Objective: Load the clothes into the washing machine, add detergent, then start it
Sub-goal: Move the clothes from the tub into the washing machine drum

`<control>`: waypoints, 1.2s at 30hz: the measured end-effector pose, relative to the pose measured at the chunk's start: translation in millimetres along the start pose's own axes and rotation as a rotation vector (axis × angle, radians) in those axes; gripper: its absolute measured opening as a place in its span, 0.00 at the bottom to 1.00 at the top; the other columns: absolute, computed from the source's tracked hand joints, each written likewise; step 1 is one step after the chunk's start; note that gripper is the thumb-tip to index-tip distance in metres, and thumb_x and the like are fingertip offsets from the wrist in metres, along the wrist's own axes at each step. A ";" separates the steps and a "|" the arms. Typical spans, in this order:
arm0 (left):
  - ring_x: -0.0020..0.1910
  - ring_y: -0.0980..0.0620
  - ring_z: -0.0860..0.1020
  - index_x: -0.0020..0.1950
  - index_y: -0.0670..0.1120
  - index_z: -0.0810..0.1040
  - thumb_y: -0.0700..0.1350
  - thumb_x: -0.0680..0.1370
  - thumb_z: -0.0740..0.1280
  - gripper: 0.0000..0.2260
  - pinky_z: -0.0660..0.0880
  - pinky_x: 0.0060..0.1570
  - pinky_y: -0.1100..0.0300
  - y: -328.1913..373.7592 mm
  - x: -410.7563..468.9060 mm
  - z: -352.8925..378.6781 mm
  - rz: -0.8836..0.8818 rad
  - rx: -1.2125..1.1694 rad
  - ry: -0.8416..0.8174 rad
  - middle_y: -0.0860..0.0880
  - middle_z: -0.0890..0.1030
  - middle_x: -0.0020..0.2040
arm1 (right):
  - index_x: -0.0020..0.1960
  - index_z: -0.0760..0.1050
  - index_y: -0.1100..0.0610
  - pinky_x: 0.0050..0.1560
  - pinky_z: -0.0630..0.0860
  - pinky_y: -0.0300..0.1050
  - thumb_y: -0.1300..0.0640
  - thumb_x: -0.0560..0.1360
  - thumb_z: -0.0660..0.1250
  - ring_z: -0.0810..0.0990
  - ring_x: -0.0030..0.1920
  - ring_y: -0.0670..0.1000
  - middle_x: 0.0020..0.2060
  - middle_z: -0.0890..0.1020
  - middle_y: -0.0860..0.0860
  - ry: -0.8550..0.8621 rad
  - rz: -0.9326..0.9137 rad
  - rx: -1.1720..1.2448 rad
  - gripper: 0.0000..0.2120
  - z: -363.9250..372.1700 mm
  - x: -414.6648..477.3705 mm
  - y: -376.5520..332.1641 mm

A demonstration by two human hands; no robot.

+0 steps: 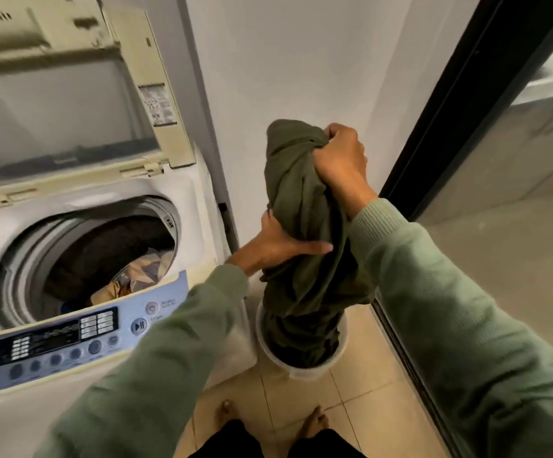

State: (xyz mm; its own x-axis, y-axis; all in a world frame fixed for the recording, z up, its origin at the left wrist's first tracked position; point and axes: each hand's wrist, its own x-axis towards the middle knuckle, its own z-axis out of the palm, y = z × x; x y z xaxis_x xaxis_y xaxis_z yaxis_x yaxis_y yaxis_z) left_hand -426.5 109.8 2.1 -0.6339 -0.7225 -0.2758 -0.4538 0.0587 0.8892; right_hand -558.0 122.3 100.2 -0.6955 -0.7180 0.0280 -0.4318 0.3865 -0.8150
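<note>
The step in hand, as I judge it, is carrying the olive-green garment [301,193] from the white bucket [304,372] to the drum [37,259] of the top-loading washing machine [199,200]. The right grip [341,160] is clenched round the bunched top of the cloth. The left grip [278,246] wraps the middle, thumb across the front. Both are gripping the garment, which hangs to the right of the machine with its lower end trailing inside the bucket on the tiled floor [301,408].

To do this well, lift until the tail is free of the bucket rim, so that the bucket does not tip or drag. Then swing left, high enough to pass over the machine's front corner and the control panel [53,342], keeping loose cloth off the buttons. Release it over the opening, on top of the clothes [136,272] already lying there, and let it fall loosely, not as a tight wad. The lid [53,94] stands raised at the back, out of the path.

The garment is dull dark green, soft and heavy-looking, twisted into a long rope of deep folds. What kind of clothing it is I cannot tell. It looks limp, so it should drape and slide easily.
</note>
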 end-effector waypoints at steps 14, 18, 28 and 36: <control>0.53 0.49 0.79 0.67 0.42 0.73 0.35 0.67 0.72 0.28 0.75 0.57 0.59 84.2 -0.9 -45.0 -0.086 -0.675 0.664 0.48 0.79 0.57 | 0.58 0.75 0.53 0.40 0.77 0.41 0.47 0.65 0.79 0.81 0.45 0.48 0.45 0.82 0.51 -0.316 -0.220 0.444 0.25 -52.7 -4.5 -47.0; 0.48 0.47 0.81 0.58 0.37 0.78 0.32 0.70 0.70 0.16 0.79 0.47 0.59 110.6 -4.2 -60.1 -0.050 -0.931 0.737 0.44 0.82 0.53 | 0.76 0.55 0.46 0.63 0.69 0.45 0.42 0.57 0.81 0.68 0.67 0.50 0.69 0.67 0.51 -0.476 -0.123 0.184 0.54 -52.5 -0.2 26.0; 0.52 0.38 0.82 0.57 0.39 0.81 0.42 0.71 0.69 0.16 0.79 0.52 0.40 196.1 -14.5 -74.1 0.028 -1.268 0.385 0.38 0.83 0.53 | 0.71 0.64 0.52 0.65 0.72 0.44 0.40 0.57 0.81 0.75 0.63 0.49 0.64 0.74 0.47 -0.407 0.047 0.017 0.49 39.2 -25.4 111.1; 0.54 0.38 0.82 0.63 0.38 0.78 0.41 0.71 0.68 0.21 0.80 0.50 0.40 190.9 -19.4 -131.2 0.163 -1.247 0.414 0.37 0.83 0.55 | 0.57 0.78 0.59 0.51 0.80 0.42 0.62 0.76 0.68 0.81 0.51 0.53 0.48 0.82 0.51 -0.128 0.114 0.496 0.10 13.6 -22.0 99.1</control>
State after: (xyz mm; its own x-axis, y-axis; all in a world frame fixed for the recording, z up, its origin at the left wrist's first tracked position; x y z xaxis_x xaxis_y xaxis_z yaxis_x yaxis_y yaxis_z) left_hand -418.7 44.6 225.1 -0.2884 -0.9360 -0.2015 0.6257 -0.3436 0.7003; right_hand -577.6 168.6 11.0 -0.6330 -0.7643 -0.1227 -0.0118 0.1680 -0.9857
